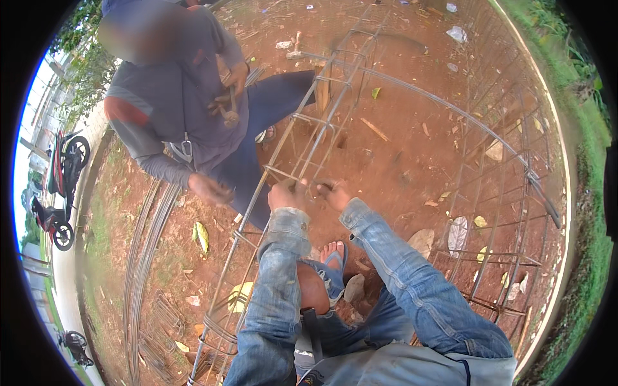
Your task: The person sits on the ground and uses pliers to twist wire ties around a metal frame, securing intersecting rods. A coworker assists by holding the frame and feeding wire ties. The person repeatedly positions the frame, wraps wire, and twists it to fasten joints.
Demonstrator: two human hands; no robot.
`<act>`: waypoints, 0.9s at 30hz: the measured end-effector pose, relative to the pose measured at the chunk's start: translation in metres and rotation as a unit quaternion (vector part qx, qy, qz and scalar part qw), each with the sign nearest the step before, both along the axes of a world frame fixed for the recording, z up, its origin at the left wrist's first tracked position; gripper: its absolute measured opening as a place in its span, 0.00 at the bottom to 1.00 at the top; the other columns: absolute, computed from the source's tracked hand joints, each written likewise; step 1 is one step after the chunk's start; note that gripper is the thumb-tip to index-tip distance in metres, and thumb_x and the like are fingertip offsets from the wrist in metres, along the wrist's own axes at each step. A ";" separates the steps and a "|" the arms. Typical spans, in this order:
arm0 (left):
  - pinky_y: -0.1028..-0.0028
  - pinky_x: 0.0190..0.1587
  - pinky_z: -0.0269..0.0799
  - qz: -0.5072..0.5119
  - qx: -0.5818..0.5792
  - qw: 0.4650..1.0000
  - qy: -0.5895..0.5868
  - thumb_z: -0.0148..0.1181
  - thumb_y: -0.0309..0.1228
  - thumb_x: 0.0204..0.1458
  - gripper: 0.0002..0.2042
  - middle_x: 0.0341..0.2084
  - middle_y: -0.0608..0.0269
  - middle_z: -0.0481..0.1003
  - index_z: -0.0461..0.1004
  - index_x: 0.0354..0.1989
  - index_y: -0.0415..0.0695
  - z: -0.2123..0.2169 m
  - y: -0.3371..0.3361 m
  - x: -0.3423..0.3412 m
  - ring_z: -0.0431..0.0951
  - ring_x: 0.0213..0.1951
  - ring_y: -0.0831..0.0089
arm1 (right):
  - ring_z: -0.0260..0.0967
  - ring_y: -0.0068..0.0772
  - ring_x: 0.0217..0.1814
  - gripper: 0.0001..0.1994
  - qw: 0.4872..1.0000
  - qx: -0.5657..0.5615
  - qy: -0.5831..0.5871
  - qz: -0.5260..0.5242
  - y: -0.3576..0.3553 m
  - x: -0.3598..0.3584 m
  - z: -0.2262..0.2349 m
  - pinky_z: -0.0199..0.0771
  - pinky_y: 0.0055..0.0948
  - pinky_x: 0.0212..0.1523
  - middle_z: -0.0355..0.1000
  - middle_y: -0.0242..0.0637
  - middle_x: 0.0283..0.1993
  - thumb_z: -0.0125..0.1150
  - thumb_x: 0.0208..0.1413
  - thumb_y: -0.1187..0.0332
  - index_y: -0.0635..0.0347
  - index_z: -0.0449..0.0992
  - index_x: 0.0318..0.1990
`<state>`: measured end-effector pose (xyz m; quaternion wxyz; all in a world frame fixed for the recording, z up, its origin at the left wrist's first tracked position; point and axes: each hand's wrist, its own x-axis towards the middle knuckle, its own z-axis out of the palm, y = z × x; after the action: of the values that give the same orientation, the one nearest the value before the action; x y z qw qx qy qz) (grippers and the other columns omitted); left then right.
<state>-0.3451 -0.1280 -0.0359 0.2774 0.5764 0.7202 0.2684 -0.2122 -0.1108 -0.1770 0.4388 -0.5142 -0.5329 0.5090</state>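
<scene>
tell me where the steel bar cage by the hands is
In the head view, the steel bar cage runs from the lower left to the top centre, right of the co-worker's torso, with the left hand at its middle.

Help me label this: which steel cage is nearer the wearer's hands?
The narrow cage, by the left hand and right hand; the wide cage is apart, farther right.

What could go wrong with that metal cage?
The left hand and right hand are bare, so the metal cage might scratch them. The foot wears only an open sandal, so something falling could hurt it. Somebody might trip on the long rods lying nearby.
</scene>
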 end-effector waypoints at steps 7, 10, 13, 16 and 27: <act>0.64 0.30 0.68 0.005 0.078 0.997 0.007 0.60 0.35 0.44 0.12 0.19 0.48 0.74 0.75 0.27 0.37 -0.007 -0.008 -0.002 0.76 0.26 0.54 | 0.64 0.17 0.27 0.08 0.976 0.000 0.173 0.132 0.023 -0.022 0.029 0.65 0.22 0.27 0.71 0.28 0.27 0.56 0.52 0.71 0.61 0.76 0.40; 0.65 0.33 0.71 0.038 0.097 0.994 -0.028 0.63 0.32 0.42 0.12 0.22 0.50 0.76 0.76 0.34 0.39 -0.016 -0.008 0.000 0.78 0.30 0.55 | 0.62 0.16 0.25 0.09 0.960 0.072 0.212 0.167 0.037 -0.019 0.011 0.62 0.20 0.24 0.71 0.26 0.27 0.57 0.52 0.70 0.61 0.76 0.40; 0.69 0.31 0.71 0.094 0.133 0.986 -0.047 0.65 0.26 0.39 0.16 0.19 0.52 0.76 0.75 0.39 0.40 -0.015 -0.011 0.002 0.79 0.28 0.62 | 0.66 0.22 0.36 0.10 0.963 0.016 0.185 0.193 0.028 -0.014 0.040 0.66 0.25 0.41 0.74 0.32 0.34 0.58 0.49 0.70 0.63 0.77 0.39; 0.71 0.29 0.71 0.053 0.115 0.991 -0.052 0.65 0.26 0.40 0.14 0.20 0.51 0.76 0.75 0.38 0.37 -0.005 -0.012 0.007 0.79 0.26 0.66 | 0.67 0.24 0.42 0.11 0.959 0.026 0.180 0.218 0.026 -0.004 0.056 0.66 0.27 0.47 0.75 0.34 0.38 0.60 0.49 0.69 0.62 0.77 0.40; 0.71 0.31 0.72 0.027 0.184 0.982 0.025 0.59 0.27 0.45 0.14 0.25 0.50 0.77 0.75 0.41 0.38 -0.013 -0.015 0.014 0.79 0.27 0.64 | 0.66 0.24 0.47 0.16 0.950 0.029 0.153 0.270 0.030 0.005 0.047 0.64 0.27 0.50 0.74 0.37 0.44 0.64 0.48 0.62 0.59 0.76 0.44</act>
<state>-0.3313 -0.1432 -0.0484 0.1414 0.6047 0.6802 0.3895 -0.2076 -0.0806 -0.1301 0.3758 -0.2548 -0.5927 0.6652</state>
